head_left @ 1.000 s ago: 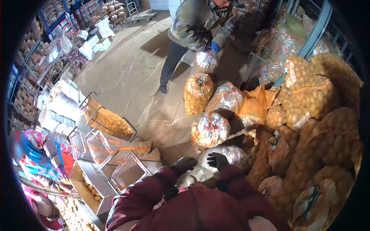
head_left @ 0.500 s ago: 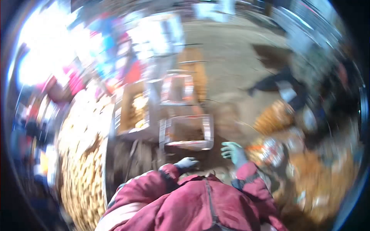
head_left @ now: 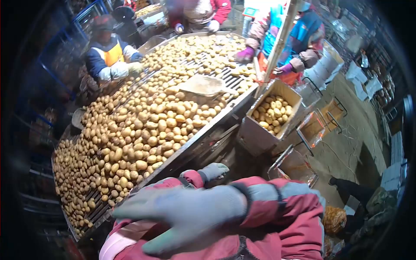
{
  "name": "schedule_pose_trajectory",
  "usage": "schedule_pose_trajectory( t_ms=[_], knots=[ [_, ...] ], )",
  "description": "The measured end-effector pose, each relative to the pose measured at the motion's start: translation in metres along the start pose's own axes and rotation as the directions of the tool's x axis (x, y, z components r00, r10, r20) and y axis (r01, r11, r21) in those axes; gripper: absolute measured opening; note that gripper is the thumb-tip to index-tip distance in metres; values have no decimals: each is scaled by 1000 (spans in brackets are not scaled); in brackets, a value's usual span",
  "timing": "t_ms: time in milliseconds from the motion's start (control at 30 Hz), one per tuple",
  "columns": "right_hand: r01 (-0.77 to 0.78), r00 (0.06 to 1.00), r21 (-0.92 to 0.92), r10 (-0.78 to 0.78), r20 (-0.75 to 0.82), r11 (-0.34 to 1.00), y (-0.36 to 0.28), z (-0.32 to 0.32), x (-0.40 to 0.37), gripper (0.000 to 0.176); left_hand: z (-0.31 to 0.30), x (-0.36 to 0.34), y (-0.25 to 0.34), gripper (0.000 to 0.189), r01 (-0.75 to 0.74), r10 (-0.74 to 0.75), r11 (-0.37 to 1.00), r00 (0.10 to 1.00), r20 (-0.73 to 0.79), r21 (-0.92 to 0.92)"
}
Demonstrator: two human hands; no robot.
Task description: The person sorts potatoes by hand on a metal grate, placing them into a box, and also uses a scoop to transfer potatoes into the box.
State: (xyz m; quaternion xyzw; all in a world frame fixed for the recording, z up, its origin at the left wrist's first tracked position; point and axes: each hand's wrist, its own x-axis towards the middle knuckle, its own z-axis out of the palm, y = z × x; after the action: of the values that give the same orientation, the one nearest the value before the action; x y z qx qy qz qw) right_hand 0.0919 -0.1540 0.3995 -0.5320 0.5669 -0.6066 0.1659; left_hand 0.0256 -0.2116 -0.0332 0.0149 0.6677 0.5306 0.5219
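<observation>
My right hand, in a grey glove, crosses in front of my chest with its thumb and fingers spread and nothing in them. Beyond it, my left hand, also gloved, is held low beside the sorting table's near edge. Its fingers are stretched out and it holds nothing. Many potatoes cover the slatted table top. A flat, pale board-like piece lies among them.
A cardboard box partly filled with potatoes stands against the table. Wire-framed bag stands are to its right. Several people work around the table, beside an upright post. A filled net bag sits at lower right.
My view has turned left, bringing the potato table to the centre. My right hand has swung leftward across my chest. My left hand remains low near the table's side.
</observation>
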Motion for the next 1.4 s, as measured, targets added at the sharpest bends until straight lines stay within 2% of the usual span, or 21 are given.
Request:
schedule_pose_trajectory(
  t_ms=[100, 167, 200, 233, 333, 467, 567, 600, 700, 733, 833, 900, 933, 967, 1000, 1033, 1133, 1167, 1233, 1267, 1400],
  knots=[
    [79, 988, 269, -111, 106, 960, 35, 37, 53, 41, -47, -51, 2, 31, -142, 145, 989, 985, -95, 39],
    [68, 976, 243, -115, 185, 968, 42, 42, 81, 38, -86, -40, -41, 33, -344, 394, 856, 917, -57, 386],
    [61, 960, 211, -115, 254, 975, 44, 45, 93, 35, -99, -61, -39, 35, -354, 428, 788, 903, -35, 504],
    [50, 957, 221, -110, 268, 974, 49, 49, 102, 35, -93, -118, 4, 36, -236, 279, 950, 936, -214, 205],
    [40, 922, 209, -116, 369, 977, 58, 50, 121, 31, -117, -154, -4, 33, -175, 154, 984, 939, -307, -44],
    [-28, 893, 419, -166, 419, 908, 62, 39, 134, 40, -134, -192, -18, 30, -176, 69, 950, 924, -375, -258],
    [-77, 853, 278, -81, 515, 958, 68, 40, 144, 30, -143, -203, -22, 29, -131, 7, 951, 914, -405, -279],
    [40, 889, 284, -163, 427, 958, 74, 48, 150, 31, -143, -207, -20, 28, -156, 1, 933, 901, -433, -323],
    [94, 855, 221, -193, 482, 971, 75, 42, 157, 28, -161, -194, -52, 29, -214, 21, 897, 894, -447, -387],
    [153, 886, 270, -253, 388, 951, 77, 41, 156, 26, -158, -214, -19, 31, -158, 8, 950, 877, -480, -271],
    [228, 866, 157, -274, 418, 961, 85, 26, 157, 24, -163, -211, -19, 31, -173, -14, 928, 870, -493, -331],
    [188, 859, 166, -244, 449, 968, 88, 5, 153, 28, -166, -202, -16, 31, -152, -25, 933, 876, -481, -325],
    [129, 841, 271, -250, 481, 954, 91, -13, 150, 31, -168, -199, -7, 32, -143, -28, 936, 881, -472, -322],
    [65, 818, 368, -261, 513, 928, 94, -28, 148, 33, -171, -202, 1, 35, -42, 118, 987, 842, -527, 155],
    [159, 830, 516, -397, 391, 842, 103, -31, 142, 38, -178, -195, -11, 36, -56, 247, 928, 834, -494, 369],
    [111, 822, 575, -400, 405, 811, 101, -45, 140, 39, -185, -187, -21, 37, -64, 360, 824, 826, -434, 563],
    [6, 793, 560, -345, 503, 829, 94, -71, 134, 40, -193, -175, -19, 37, -131, 430, 765, 834, -347, 631],
    [-5, 787, 534, -326, 524, 845, 94, -71, 137, 40, -192, -176, -10, 37, -116, 419, 774, 830, -367, 623],
    [-19, 778, 466, -279, 563, 885, 94, -72, 139, 41, -179, -180, 33, 36, 14, 63, 989, 867, -494, 150],
    [-18, 778, 441, -265, 569, 897, 95, -74, 140, 42, -179, -174, 28, 36, -13, 8, 1000, 858, -514, -6],
    [-12, 808, 407, -231, 542, 914, 103, -72, 143, 32, -174, -177, 30, 35, -56, -9, 992, 861, -508, -113]
  ],
)
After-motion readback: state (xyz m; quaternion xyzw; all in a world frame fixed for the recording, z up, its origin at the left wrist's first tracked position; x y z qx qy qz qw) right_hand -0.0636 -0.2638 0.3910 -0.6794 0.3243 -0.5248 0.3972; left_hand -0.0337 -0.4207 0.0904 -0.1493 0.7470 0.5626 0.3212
